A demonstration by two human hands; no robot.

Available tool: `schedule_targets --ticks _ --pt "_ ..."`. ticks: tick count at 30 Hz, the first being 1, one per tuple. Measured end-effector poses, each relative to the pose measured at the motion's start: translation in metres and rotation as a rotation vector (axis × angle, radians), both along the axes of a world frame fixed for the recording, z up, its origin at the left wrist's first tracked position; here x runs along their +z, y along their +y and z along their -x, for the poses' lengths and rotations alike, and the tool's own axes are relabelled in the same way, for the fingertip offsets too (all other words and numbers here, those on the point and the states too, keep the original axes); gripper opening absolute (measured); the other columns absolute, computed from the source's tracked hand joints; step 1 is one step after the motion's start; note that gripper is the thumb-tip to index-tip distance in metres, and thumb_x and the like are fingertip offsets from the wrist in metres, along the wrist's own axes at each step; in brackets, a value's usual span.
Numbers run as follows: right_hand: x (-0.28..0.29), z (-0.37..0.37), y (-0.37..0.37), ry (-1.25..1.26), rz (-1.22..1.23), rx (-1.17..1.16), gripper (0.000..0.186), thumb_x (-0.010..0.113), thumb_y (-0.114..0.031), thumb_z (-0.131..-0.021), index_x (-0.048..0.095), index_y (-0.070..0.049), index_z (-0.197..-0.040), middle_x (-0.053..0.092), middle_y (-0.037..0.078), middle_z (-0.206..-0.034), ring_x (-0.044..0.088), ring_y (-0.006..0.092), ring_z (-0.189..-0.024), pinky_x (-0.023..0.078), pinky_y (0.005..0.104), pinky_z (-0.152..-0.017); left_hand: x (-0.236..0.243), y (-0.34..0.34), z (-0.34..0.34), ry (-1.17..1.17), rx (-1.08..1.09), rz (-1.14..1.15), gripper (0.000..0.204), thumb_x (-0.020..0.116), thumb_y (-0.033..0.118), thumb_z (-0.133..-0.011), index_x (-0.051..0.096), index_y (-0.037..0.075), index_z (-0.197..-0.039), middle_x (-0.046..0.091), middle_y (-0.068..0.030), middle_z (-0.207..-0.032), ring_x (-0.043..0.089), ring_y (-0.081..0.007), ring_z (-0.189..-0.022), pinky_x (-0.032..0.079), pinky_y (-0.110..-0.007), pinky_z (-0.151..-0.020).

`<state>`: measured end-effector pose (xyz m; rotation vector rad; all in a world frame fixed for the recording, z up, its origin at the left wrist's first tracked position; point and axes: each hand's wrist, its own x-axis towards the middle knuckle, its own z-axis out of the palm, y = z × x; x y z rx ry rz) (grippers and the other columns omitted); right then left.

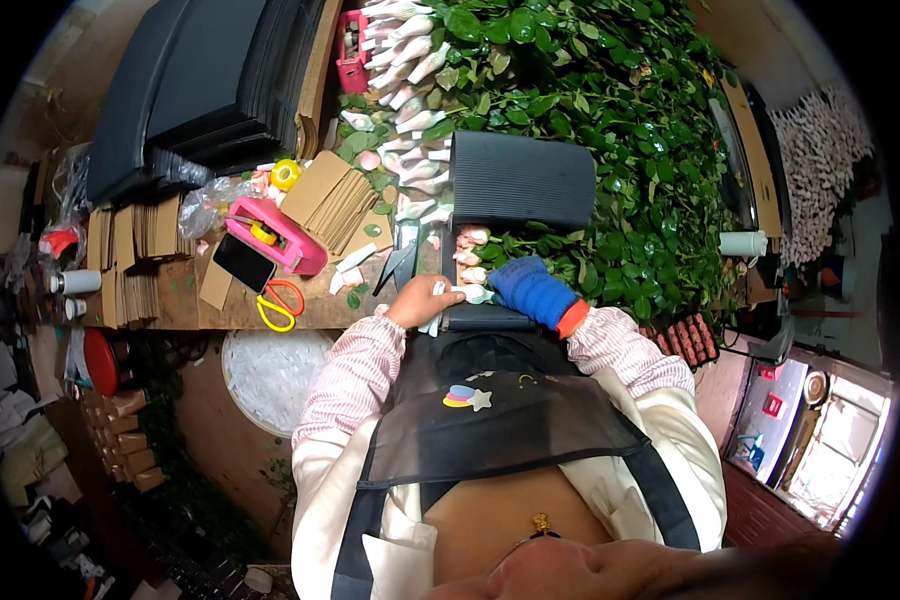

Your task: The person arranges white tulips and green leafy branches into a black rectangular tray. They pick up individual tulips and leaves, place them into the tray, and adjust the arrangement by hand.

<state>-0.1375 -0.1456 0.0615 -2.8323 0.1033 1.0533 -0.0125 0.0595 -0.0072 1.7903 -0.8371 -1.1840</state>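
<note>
At the centre of the frame, the bare left hand [420, 302] has its grip pinched on a small white sleeve [473, 294]. Just right of it lies the right hand [533, 290] in a blue knitted glove with an orange cuff; whether its grip is spread or pressed together I cannot tell. Pale pink rosebuds [469, 257] sit just above the small white sleeve, below a black corrugated sheet [525, 180]. Leafy green stems [620, 110] fill the upper right, beside white-wrapped buds [408, 65]. Left of centre, the wooden table [178, 300] carries red-and-yellow-handled scissors [282, 306] (their loops near the edge), a black smartphone [244, 263] and a pink tape dispenser [305, 255].
</note>
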Motion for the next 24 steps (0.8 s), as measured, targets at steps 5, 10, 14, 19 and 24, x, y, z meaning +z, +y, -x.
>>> schedule_targets --ticks 5,10,14,19,24 --pt "-0.003 0.000 -0.001 -0.018 0.021 0.058 0.020 0.061 -0.025 -0.095 0.075 -0.014 -0.105 0.077 0.015 -0.099 0.075 0.0327 -0.096 0.058 0.0475 -0.079 -0.013 0.005 0.030 0.365 0.356 0.090 0.019 0.076 0.016 -0.093 0.067 0.005 -0.081 0.066 -0.0003 -0.080 0.059 -0.0123 -0.073 0.045 -0.028 -0.072" --pt "-0.014 0.009 -0.006 -0.076 0.019 0.134 0.018 0.059 -0.023 -0.095 0.073 -0.015 -0.104 0.076 0.014 -0.094 0.075 0.0331 -0.091 0.057 0.0487 -0.073 0.001 0.033 0.030 0.681 0.988 0.249 0.004 0.073 0.006 -0.089 0.070 0.007 -0.092 0.070 -0.0036 -0.083 0.065 -0.0140 -0.076 0.051 -0.028 -0.070" --pt "-0.002 0.002 -0.002 -0.031 0.006 0.245 0.018 0.058 -0.023 -0.096 0.073 -0.016 -0.103 0.076 0.013 -0.093 0.076 0.0319 -0.089 0.057 0.0474 -0.069 0.000 0.175 -0.017 0.157 0.941 0.027 0.016 0.078 0.022 -0.092 0.071 0.008 -0.096 0.074 -0.0061 -0.088 0.066 -0.0171 -0.071 0.051 -0.029 -0.066" --pt "-0.011 -0.007 0.010 0.054 0.075 0.345 0.018 0.059 -0.022 -0.096 0.074 -0.015 -0.104 0.076 0.011 -0.092 0.076 0.0287 -0.088 0.057 0.0447 -0.066 0.032 0.255 -0.024 -1.108 0.336 -0.968 0.025 0.082 0.031 -0.082 0.076 0.009 -0.092 0.075 -0.0119 -0.087 0.069 -0.0325 -0.079 0.052 -0.045 -0.074" --pt "-0.011 -0.019 0.014 0.075 0.081 0.341 0.018 0.059 -0.021 -0.096 0.074 -0.014 -0.104 0.077 0.009 -0.090 0.076 0.0280 -0.085 0.057 0.0441 -0.066 0.043 0.113 -0.011 -0.370 0.464 -0.139 0.031 0.079 0.031 -0.086 0.074 0.004 -0.102 0.074 -0.0146 -0.098 0.068 -0.0348 -0.093 0.053 -0.045 -0.085"
